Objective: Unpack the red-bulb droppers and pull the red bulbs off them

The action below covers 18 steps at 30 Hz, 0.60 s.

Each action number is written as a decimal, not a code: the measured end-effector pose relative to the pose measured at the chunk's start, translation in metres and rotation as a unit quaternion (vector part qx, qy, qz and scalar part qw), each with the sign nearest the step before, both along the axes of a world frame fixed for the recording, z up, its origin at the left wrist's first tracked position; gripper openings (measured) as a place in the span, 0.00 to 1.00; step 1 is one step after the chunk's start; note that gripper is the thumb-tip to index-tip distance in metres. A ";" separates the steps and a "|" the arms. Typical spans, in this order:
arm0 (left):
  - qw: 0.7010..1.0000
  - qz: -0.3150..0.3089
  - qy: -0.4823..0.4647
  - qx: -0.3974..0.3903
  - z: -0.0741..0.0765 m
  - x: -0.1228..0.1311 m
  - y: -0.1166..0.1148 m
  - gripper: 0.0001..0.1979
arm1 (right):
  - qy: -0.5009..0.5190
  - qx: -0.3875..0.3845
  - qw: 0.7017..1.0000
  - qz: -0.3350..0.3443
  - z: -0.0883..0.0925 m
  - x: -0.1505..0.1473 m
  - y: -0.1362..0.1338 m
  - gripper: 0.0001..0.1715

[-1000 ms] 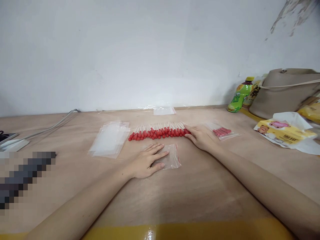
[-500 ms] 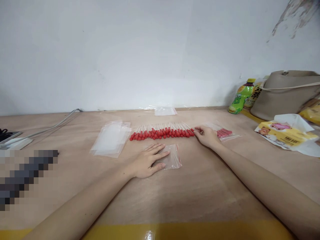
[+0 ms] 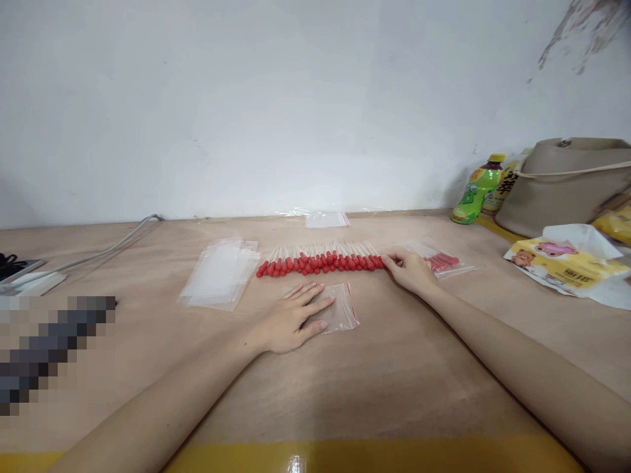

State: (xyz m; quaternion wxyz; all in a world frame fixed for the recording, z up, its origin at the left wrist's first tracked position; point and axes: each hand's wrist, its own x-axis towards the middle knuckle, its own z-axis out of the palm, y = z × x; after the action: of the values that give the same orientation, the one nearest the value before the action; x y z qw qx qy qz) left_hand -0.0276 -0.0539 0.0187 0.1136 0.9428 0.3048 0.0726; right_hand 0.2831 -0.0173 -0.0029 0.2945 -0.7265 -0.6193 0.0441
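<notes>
A row of several red-tipped thin sticks (image 3: 320,261) lies across the middle of the wooden table (image 3: 374,368). My left hand (image 3: 290,318) rests flat, fingers spread, on a small clear zip bag with a red strip (image 3: 342,310). My right hand (image 3: 410,270) lies at the right end of the row, its fingertips touching the last sticks; its fingers are loosely stretched and hold nothing that I can see. Just beyond it is a filled clear bag of red-tipped sticks (image 3: 441,263).
A stack of empty clear bags (image 3: 219,274) lies left of the row, and more bags (image 3: 326,219) lie by the wall. A green bottle (image 3: 474,190), a beige bag (image 3: 562,180) and a tissue pack (image 3: 564,259) stand at the right. A grey cable (image 3: 98,253) runs at the left.
My right hand slid right along the row to its right end, and the row now reaches further right. My left hand stayed on the small bag.
</notes>
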 end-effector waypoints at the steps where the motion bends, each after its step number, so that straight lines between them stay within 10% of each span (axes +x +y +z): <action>1: 1.000 0.000 0.003 0.001 0.000 0.000 0.000 0.26 | -0.001 0.021 1.000 -0.004 0.001 -0.002 -0.002 0.19; 5: 1.000 0.003 0.015 0.003 -0.001 0.000 0.000 0.27 | -0.011 0.166 0.984 0.067 0.012 -0.024 -0.022 0.17; 12: 0.999 0.030 0.014 -0.007 -0.004 -0.001 0.000 0.33 | -0.092 0.116 0.857 0.494 0.024 -0.077 -0.064 0.15; 18: 0.996 0.064 -0.035 -0.053 -0.004 -0.001 0.000 0.34 | -0.055 0.101 0.867 0.485 0.015 -0.068 -0.055 0.13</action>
State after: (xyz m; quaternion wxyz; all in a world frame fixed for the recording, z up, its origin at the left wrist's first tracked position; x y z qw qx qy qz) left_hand -0.0282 -0.0539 0.0145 0.1689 0.9111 0.3634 0.0961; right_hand 0.2152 -0.0724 0.0121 0.2728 -0.3023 -0.9100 0.0784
